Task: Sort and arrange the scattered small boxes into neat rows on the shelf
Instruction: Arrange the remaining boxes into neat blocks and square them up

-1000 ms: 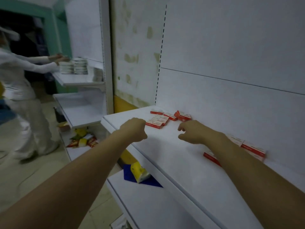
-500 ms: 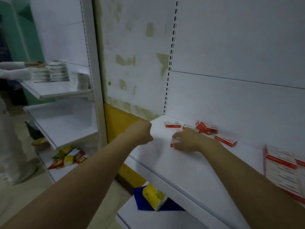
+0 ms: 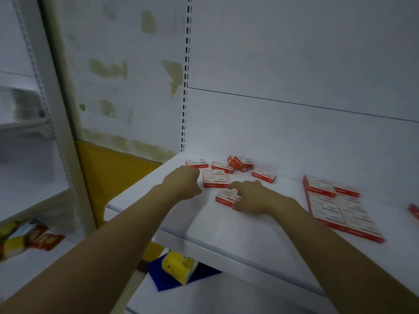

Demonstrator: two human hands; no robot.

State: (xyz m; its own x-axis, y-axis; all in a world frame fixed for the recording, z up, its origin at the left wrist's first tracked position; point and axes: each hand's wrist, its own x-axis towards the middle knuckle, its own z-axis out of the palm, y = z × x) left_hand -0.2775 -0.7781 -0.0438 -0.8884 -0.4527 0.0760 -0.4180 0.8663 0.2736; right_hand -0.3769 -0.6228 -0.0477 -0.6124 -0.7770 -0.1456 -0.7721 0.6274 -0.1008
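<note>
Fingers (image 3: 235, 191) and thumb of the right hand (image 3: 254, 197) pinch a red-and-white small box (image 3: 225, 196) lying mid-shelf on the white shelf (image 3: 215, 230). The left hand (image 3: 184, 182) hovers beside the loose boxes (image 3: 215, 181), curled into a fist with nothing seen in it. At right, a tidy block of boxes (image 3: 335, 207) lies in rows, while several lie scattered toward the back, unsorted. Label print is too blurred to read.

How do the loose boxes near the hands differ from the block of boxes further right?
The loose boxes lie apart at mixed angles; the block sits edge to edge in rows. The right hand grips one loose box; no hand touches the block. Both are red-and-white, on the same shelf.
</note>
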